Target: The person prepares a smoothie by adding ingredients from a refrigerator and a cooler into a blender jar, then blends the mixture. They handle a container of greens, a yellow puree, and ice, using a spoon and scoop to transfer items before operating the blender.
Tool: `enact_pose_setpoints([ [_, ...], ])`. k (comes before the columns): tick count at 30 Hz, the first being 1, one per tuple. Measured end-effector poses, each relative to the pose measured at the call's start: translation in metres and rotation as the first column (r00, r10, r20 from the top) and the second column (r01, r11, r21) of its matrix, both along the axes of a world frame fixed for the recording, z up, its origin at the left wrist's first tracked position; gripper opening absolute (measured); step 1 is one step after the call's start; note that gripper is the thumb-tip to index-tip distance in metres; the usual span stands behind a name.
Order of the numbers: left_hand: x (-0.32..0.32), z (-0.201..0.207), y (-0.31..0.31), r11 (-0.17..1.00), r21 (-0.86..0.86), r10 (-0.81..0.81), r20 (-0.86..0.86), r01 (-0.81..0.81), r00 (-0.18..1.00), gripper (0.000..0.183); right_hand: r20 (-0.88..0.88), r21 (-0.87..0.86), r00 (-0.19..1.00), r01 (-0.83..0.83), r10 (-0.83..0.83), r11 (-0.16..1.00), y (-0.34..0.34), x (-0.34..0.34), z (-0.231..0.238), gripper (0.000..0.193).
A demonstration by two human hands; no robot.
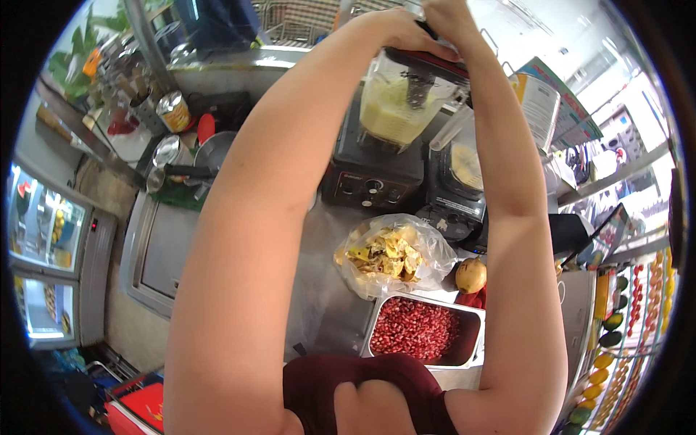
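At the top, a clear blender jar (401, 109) with pale green-yellow blended contents stands on its black motor base (373, 177). My left hand (406, 32) lies over the dark lid (428, 61), its fingers curled across the top and holding it. Just above, my right hand (447, 20) is closed around the upper end of a black tamper (419, 93), whose shaft shows inside the jar. Part of the right hand is cut off by the picture's edge. My forearms reach up on both sides of the counter.
Beside the base stands a second blender (458, 188). Nearer are a plastic bag of yellowish peelings (391, 257), a round yellowish fruit (471, 275) and a metal pan of pomegranate seeds (417, 330). Cans (174, 111) and utensils sit at left; a glass-door fridge (47, 246) stands beyond.
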State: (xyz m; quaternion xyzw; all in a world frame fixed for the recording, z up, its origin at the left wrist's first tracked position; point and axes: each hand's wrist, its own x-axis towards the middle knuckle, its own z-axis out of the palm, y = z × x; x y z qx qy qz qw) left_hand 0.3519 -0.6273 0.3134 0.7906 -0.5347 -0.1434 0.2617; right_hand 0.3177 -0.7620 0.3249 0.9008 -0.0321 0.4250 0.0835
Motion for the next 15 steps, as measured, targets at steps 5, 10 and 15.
enact_pose_setpoints([
  [5,-0.016,0.006,0.007,0.984,-0.042,0.175,0.083,-0.172,0.981,0.111,-0.108,0.474,0.994,0.022,0.033,0.880,0.014,-0.043,0.027,0.030],
  [10,0.007,0.000,0.002,1.000,-0.007,0.013,-0.014,-0.013,1.000,0.119,-0.144,0.384,0.988,0.002,0.058,0.924,0.026,-0.017,0.014,0.029],
  [15,-0.017,0.006,0.011,0.988,-0.097,0.118,0.009,-0.117,0.993,0.123,-0.142,0.469,0.982,0.177,-0.124,0.865,0.010,-0.045,0.031,0.028],
])
